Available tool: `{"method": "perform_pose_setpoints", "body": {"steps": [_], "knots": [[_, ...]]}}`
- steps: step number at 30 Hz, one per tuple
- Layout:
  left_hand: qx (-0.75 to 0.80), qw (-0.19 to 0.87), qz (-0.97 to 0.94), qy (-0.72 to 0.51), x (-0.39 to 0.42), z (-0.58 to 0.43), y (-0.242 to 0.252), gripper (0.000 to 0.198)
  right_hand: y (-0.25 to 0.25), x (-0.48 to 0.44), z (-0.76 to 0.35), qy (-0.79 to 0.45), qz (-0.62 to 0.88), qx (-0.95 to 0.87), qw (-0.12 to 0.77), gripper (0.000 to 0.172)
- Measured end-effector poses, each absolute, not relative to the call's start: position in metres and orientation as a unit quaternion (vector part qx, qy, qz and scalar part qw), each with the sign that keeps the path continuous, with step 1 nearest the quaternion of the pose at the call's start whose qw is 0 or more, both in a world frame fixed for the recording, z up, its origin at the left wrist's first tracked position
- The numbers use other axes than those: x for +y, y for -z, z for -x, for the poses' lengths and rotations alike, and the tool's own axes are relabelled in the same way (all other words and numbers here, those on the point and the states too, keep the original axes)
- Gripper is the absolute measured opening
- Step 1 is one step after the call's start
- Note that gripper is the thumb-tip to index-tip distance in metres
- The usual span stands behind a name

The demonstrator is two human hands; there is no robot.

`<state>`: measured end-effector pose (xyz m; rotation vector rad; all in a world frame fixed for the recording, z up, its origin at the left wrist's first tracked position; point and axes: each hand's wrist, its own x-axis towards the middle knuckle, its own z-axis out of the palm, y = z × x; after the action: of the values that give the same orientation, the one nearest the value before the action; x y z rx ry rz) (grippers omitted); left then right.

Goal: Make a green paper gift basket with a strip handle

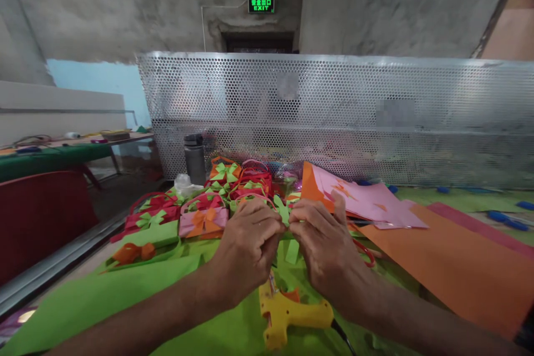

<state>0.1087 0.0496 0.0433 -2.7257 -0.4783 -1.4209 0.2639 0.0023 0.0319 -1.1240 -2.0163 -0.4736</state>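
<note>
Just above a yellow glue gun (pixel 287 311), the left hand (pixel 252 242) and the right hand (pixel 325 242) meet nearly fingertip to fingertip, backs toward the camera. Both are drawn in narrow, thumbs and forefingers pinching a light-green strip (pixel 282 211) between them; part of it shows above the fingertips, while the pinched middle is hidden. A second green tab (pixel 292 252) shows below the fingers; whether it belongs to the same piece, I cannot tell. The right thumb sticks up.

The glue gun lies on its side, handle toward the right forearm, its black cord (pixel 344 337) running toward the lower edge. A red loop (pixel 365 253) sits just beside the right hand. Under everything spreads bright green sheet material (pixel 117 289).

Beyond the left hand stand small gift bags, among them a pink bag (pixel 184 226) with an orange bow (pixel 204 221); a loose-looking orange bow piece (pixel 133 253) lies nearer the left forearm. Behind them are a crumpled clear plastic bag (pixel 182 184) and a dark grey bottle (pixel 194 161). To the right, pink sheets (pixel 375 200) overlap orange sheet material (pixel 454 256). A perforated metal panel (pixel 250 100) closes the far side, below a lit green exit sign (pixel 261 5).
</note>
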Motion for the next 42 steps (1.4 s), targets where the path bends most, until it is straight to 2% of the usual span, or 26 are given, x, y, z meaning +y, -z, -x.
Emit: {"method": "perform_pose_setpoints", "body": {"steps": [4,11,16,20,22,24,26,28,31,37,42], "knots": [[-0.151,0.015,0.875,0.46,0.049,-0.109,-0.041,0.016,-0.031,0.002,-0.263,0.192,0.444,-0.781,0.394,0.016],[-0.163,0.021,0.878,0.449,0.049,-0.111,-0.04,0.023,-0.029,0.002,-0.263,0.204,0.46,-0.782,0.368,0.019],[-0.191,0.046,0.902,0.385,0.049,-0.108,-0.04,0.013,-0.025,0.001,-0.265,0.248,0.438,-0.794,0.34,0.024],[-0.172,0.042,0.904,0.389,0.055,-0.104,-0.048,0.025,-0.029,0.0,-0.266,0.27,0.415,-0.801,0.336,0.022],[-0.153,-0.027,0.893,0.422,0.064,-0.099,-0.055,0.022,-0.038,-0.002,-0.269,0.265,0.416,-0.784,0.377,0.017],[-0.16,-0.159,0.85,0.476,0.076,-0.092,-0.06,0.013,-0.049,-0.004,-0.274,0.256,0.405,-0.755,0.448,0.024],[-0.198,-0.332,0.777,0.497,0.089,-0.087,-0.061,0.004,-0.058,-0.006,-0.28,0.247,0.395,-0.722,0.512,0.023],[-0.203,-0.529,0.636,0.524,0.101,-0.084,-0.057,0.009,-0.062,-0.006,-0.284,0.228,0.395,-0.696,0.554,0.021],[-0.197,-0.592,0.575,0.529,0.111,-0.086,-0.049,0.015,-0.06,-0.001,-0.285,0.188,0.399,-0.683,0.582,0.016],[-0.177,-0.644,0.511,0.541,0.114,-0.09,-0.044,0.021,-0.053,0.01,-0.285,0.139,0.394,-0.677,0.607,0.004],[-0.175,-0.67,0.469,0.549,0.114,-0.09,-0.045,0.019,-0.047,0.016,-0.284,0.144,0.415,-0.678,0.589,0.005]]}}
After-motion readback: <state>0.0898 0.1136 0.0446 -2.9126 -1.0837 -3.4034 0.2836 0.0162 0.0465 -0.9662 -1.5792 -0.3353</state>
